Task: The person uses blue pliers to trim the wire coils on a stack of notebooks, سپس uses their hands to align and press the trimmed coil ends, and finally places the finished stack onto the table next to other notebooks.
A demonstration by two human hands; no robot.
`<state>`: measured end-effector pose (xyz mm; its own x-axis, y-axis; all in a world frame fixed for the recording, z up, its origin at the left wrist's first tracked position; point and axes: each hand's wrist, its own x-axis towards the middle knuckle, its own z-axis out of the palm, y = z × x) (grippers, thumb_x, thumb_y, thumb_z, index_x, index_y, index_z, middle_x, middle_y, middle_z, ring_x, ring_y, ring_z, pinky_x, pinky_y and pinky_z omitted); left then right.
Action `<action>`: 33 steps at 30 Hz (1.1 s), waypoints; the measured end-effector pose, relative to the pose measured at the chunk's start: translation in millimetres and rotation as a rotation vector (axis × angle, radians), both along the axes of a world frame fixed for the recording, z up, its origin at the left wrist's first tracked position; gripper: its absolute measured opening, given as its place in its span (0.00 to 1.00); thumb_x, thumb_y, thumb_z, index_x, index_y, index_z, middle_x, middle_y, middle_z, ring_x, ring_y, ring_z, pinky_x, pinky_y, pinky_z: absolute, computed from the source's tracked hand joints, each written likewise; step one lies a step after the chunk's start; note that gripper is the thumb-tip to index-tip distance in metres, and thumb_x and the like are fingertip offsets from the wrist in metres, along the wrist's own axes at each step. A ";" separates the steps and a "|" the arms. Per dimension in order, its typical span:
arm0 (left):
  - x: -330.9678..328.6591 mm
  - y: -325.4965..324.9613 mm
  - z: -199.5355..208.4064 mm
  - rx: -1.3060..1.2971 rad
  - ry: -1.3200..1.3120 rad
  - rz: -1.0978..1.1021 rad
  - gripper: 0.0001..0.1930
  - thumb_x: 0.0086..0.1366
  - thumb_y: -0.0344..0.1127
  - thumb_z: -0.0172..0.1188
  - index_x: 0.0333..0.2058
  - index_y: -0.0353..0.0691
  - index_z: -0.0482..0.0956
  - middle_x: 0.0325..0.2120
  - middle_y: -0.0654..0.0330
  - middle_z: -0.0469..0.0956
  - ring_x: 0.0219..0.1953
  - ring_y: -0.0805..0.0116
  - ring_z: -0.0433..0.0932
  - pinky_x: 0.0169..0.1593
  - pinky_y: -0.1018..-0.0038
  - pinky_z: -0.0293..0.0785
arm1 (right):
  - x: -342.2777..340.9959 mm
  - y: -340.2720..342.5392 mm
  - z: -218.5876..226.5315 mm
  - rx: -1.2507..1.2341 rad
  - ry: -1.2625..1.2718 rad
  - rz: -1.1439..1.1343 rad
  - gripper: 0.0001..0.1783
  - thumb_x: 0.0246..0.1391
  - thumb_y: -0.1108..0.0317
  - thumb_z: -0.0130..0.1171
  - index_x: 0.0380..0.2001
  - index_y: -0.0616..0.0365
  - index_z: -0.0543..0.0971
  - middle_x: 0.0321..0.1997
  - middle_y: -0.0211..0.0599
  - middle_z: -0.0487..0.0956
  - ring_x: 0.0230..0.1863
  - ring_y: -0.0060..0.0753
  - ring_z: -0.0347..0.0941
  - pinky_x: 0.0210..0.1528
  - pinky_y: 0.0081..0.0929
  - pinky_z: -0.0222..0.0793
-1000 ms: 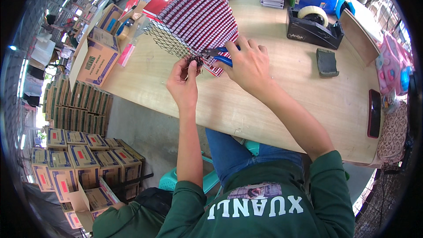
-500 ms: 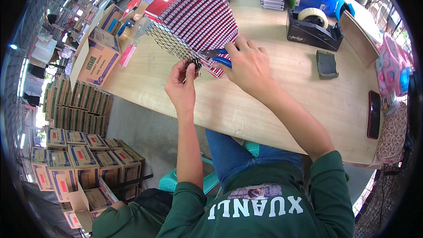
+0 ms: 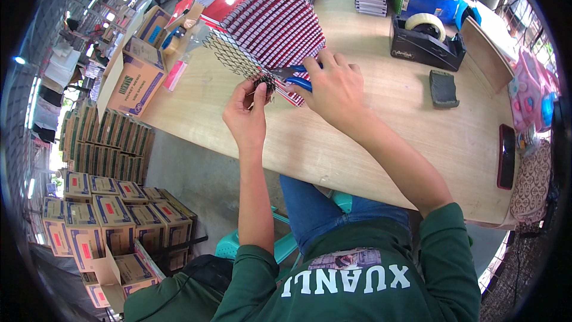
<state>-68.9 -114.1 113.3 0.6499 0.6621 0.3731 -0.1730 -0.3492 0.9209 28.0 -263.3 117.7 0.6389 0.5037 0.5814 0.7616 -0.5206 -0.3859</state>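
Note:
A tall, leaning stack of red-covered spiral-bound notebooks (image 3: 277,21) stands on the table, its coil edges facing me. Black wire spirals (image 3: 225,53) fan out along the stack's left side. My left hand (image 3: 247,120) pinches a dark bundle of wire ends (image 3: 264,85) at the stack's near left corner. Wrapped around blue-handled pliers (image 3: 302,83) is my right hand (image 3: 338,88), just right of that bundle. The pliers' jaws point left toward the wire, close against the notebooks; whether they grip a wire is too small to tell.
Right of the stack are a black tape dispenser (image 3: 426,48), a dark curved block (image 3: 443,89) and a phone (image 3: 506,156). A blue tub (image 3: 426,3) sits behind. An open carton (image 3: 136,86) stands left; more cartons (image 3: 113,214) are piled below. A green-sleeved person (image 3: 173,298) is beside me.
Very little differs. The stack and the wire bundle in my left hand appear slightly farther right, along with a small shift of the whole view. Both hands keep their grips.

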 end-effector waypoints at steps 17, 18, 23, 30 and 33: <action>-2.2 4.0 6.5 0.000 -0.012 0.003 0.10 0.66 0.27 0.62 0.42 0.25 0.78 0.33 0.57 0.81 0.32 0.75 0.81 0.37 0.78 0.80 | 4.3 -5.8 4.5 0.052 -0.041 -0.009 0.24 0.48 0.49 0.68 0.40 0.56 0.78 0.42 0.41 0.78 0.41 0.46 0.78 0.38 0.45 0.73; -1.0 1.9 9.8 -0.005 -0.016 -0.001 0.10 0.66 0.27 0.62 0.43 0.25 0.78 0.33 0.57 0.81 0.32 0.75 0.81 0.37 0.78 0.80 | 6.3 -3.5 1.8 0.061 -0.061 0.001 0.24 0.49 0.48 0.67 0.39 0.57 0.78 0.41 0.42 0.77 0.40 0.46 0.78 0.37 0.46 0.73; 1.0 5.2 10.0 -0.017 -0.009 0.009 0.11 0.66 0.28 0.63 0.42 0.24 0.78 0.32 0.57 0.81 0.31 0.74 0.81 0.36 0.78 0.80 | 9.8 2.0 6.6 -0.044 0.115 0.073 0.25 0.49 0.47 0.66 0.38 0.59 0.79 0.42 0.43 0.77 0.43 0.46 0.77 0.37 0.47 0.72; -1.1 3.8 13.8 -0.004 -0.004 0.019 0.10 0.66 0.27 0.62 0.42 0.24 0.79 0.33 0.56 0.82 0.31 0.74 0.81 0.36 0.78 0.81 | 3.5 -6.9 8.8 0.067 -0.038 0.024 0.23 0.50 0.48 0.66 0.38 0.58 0.79 0.40 0.41 0.76 0.45 0.43 0.75 0.38 0.44 0.69; -2.2 2.7 17.7 0.015 -0.009 0.030 0.10 0.66 0.26 0.62 0.43 0.25 0.79 0.33 0.56 0.82 0.31 0.73 0.81 0.35 0.78 0.81 | 0.9 -0.3 11.5 0.064 -0.082 0.020 0.24 0.49 0.47 0.67 0.38 0.57 0.79 0.40 0.40 0.75 0.45 0.43 0.74 0.39 0.43 0.68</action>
